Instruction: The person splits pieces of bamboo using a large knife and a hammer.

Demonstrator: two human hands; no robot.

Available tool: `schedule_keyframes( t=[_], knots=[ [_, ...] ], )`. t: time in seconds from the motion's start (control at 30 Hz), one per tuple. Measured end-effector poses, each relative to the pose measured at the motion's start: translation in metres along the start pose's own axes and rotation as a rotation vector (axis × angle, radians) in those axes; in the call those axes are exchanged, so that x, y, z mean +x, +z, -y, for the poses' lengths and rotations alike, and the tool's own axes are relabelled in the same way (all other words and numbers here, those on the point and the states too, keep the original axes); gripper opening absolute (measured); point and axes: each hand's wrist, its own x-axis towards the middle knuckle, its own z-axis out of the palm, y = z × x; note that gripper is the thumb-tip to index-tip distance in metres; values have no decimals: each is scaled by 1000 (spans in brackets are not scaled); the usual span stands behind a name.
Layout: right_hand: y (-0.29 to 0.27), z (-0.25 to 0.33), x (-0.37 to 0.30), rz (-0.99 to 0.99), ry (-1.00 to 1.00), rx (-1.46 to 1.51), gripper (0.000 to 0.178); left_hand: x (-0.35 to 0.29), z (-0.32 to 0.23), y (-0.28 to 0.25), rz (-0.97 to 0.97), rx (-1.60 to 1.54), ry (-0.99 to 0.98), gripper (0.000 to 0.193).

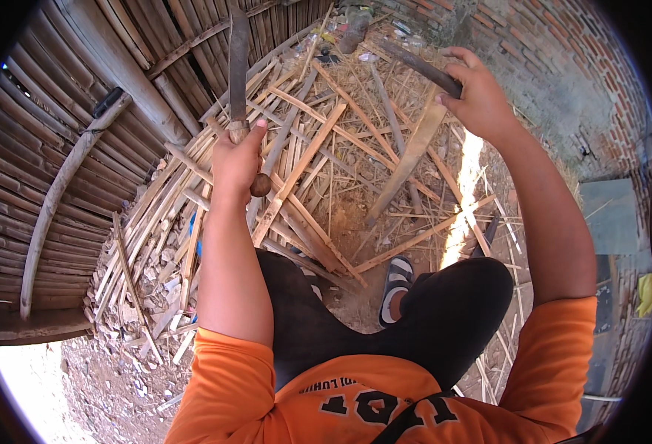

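My left hand [235, 159] is wrapped round the wooden handle of a machete [238, 66]. Its long dark blade points away from me, and the handle's rounded end sticks out below my fist. Farther right, my right hand [481, 96] grips one end of a thick dark bar [420, 66], which slants away to the left. Near the bar's far end is a grey lump [355, 31]; I cannot tell whether the two are joined. A flat wooden plank [409, 163] has its upper end by my right thumb, and I cannot tell if they touch.
Split wood strips [296, 170] lie in a crossing heap before me. A bamboo wall [29, 148] with a thick post [118, 59] rises at left, a brick wall [563, 81] at right. My sandalled foot [396, 292] is close to the wood. A yellow cloth-like piece [645, 294] hangs at far right.
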Motion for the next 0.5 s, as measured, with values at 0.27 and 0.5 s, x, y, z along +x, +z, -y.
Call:
schedule_keyframes(
  t=[0.27,0.5],
  knots=[
    [22,4,3,-96,106,131,36,-5,-2,3,56,-1,0,32],
    [54,17,2,-263,166,195,40,-27,-4,21,198,37,52,27]
  ],
)
